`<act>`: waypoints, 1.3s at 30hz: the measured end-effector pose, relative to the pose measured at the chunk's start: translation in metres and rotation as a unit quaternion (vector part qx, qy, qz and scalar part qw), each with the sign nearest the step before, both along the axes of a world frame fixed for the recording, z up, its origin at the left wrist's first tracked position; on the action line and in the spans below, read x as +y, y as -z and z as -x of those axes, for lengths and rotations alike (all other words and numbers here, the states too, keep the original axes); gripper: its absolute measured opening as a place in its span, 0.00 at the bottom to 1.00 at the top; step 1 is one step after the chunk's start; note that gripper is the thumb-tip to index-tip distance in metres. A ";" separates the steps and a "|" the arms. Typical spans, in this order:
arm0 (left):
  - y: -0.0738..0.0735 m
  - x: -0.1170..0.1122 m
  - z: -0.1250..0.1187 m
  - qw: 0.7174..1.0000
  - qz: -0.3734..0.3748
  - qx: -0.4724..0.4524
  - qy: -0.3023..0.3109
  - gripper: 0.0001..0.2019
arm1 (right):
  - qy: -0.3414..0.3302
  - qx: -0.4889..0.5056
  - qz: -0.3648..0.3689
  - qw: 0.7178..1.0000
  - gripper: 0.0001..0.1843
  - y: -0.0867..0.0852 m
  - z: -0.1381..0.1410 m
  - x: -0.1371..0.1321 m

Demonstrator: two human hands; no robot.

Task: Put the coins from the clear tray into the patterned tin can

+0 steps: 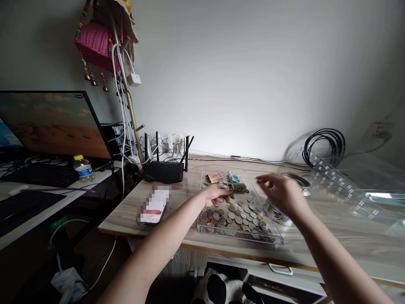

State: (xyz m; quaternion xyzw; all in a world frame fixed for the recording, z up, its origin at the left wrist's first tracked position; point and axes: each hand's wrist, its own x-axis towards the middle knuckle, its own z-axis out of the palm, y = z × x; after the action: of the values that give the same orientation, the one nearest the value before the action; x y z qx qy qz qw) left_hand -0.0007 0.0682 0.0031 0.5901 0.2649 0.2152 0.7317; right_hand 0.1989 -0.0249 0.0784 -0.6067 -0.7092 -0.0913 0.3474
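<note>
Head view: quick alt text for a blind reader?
Left hand over a clear tray of coins and banknotes; right hand near a patterned container. A phone and black router lie left of the tray.

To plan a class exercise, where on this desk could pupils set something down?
Bare wood shows between router and coin tray, and between floral container and clear rack. Crowded: the tray's front, covered with coins.

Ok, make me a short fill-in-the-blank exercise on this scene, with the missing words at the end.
1. Besides banknotes, the clear tray holds many round metal ____.
2. The hand nearer the phone is the person's ____ one.
3. The cap on the bottle is ____.
4. The hanging wicker basket is ____.

Missing words: coins; left; yellow; pink.
</note>
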 end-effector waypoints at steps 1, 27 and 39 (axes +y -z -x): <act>0.000 -0.001 0.000 1.000 -0.006 -0.006 0.000 0.17 | -0.054 -0.009 0.049 0.997 0.14 0.007 0.013 0.002; 0.003 0.006 0.001 0.996 0.067 0.051 -0.008 0.08 | 0.205 0.104 0.077 0.970 0.15 -0.016 -0.092 0.014; 0.005 0.005 0.000 0.997 0.054 0.030 -0.047 0.04 | 0.160 0.021 0.100 0.982 0.10 -0.026 -0.094 0.018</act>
State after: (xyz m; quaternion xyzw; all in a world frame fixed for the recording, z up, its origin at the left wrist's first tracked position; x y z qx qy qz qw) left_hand -0.0004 0.0735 -0.0018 0.5430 0.3250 0.2174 0.7432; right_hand 0.2928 -0.0073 0.1040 -0.7461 -0.6007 -0.0615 0.2806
